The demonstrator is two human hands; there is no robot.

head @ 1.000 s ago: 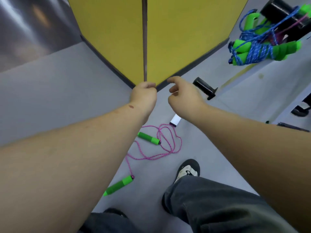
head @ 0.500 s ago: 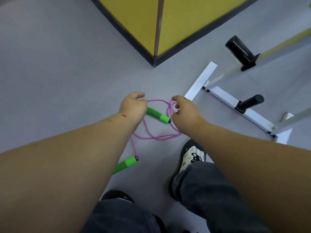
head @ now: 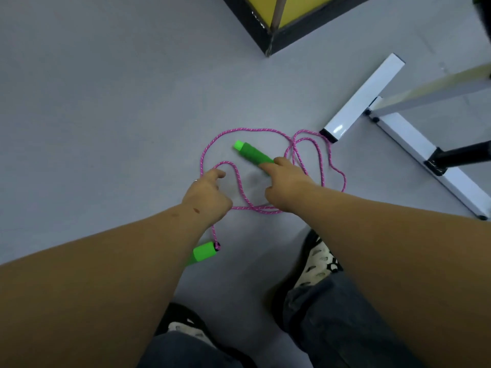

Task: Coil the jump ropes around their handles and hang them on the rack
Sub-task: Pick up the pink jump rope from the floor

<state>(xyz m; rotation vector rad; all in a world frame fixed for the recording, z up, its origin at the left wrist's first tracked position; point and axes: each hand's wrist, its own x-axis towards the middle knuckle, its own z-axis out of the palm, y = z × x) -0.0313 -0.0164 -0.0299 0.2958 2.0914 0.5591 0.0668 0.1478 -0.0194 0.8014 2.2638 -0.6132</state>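
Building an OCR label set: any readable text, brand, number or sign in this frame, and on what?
None readable. The green handles and, pink rope, white rack base, shoe and yellow panel show no lettering; the shoe's black-and-white pattern is too blurred to tell whether it holds a logo.

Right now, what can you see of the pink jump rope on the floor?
The pink braided jump rope lies uncoiled in loose, overlapping loops on the grey floor. It has two bright green foam-looking handles: the far one lies flat inside the loops with the right hand touching its near end; the near one lies partly hidden under the left forearm. The left hand reaches toward a loop. One loop lies against the white metal rack foot.
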